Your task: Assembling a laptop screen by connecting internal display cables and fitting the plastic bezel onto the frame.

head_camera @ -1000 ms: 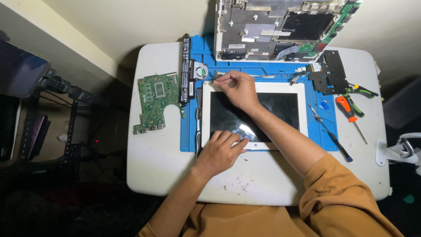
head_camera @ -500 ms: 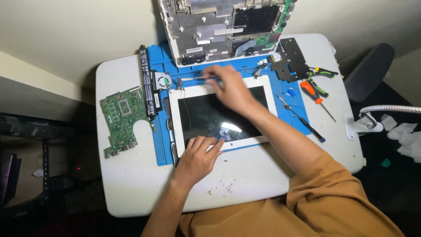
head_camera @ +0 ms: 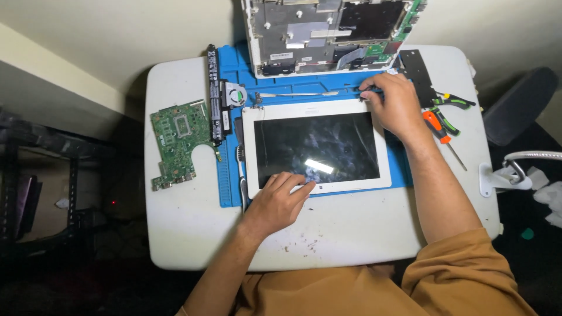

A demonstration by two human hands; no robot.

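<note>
A white-framed screen panel [head_camera: 319, 146] with dark glass lies flat on a blue work mat [head_camera: 229, 175]. My left hand [head_camera: 278, 199] rests flat on the panel's lower left edge, fingers spread, holding nothing. My right hand [head_camera: 395, 105] is at the panel's top right corner, its fingers curled and pinching a small dark tool [head_camera: 367, 89] against the mat. A thin metal pry tool [head_camera: 295, 94] lies loose on the mat just above the panel. An opened white laptop base [head_camera: 328, 35] stands behind the mat.
A green circuit board [head_camera: 175, 140] lies at the left of the white table [head_camera: 351, 234]. A long black battery [head_camera: 214, 96] and a small fan [head_camera: 235, 93] sit by the mat's left edge. A black plate [head_camera: 418, 73], green-handled pliers [head_camera: 453, 100] and an orange screwdriver [head_camera: 440, 130] lie at the right.
My right hand has slid rightward along the panel's top edge, from near its left corner to its right corner. My left hand stays on the lower left edge. The view has shifted.
</note>
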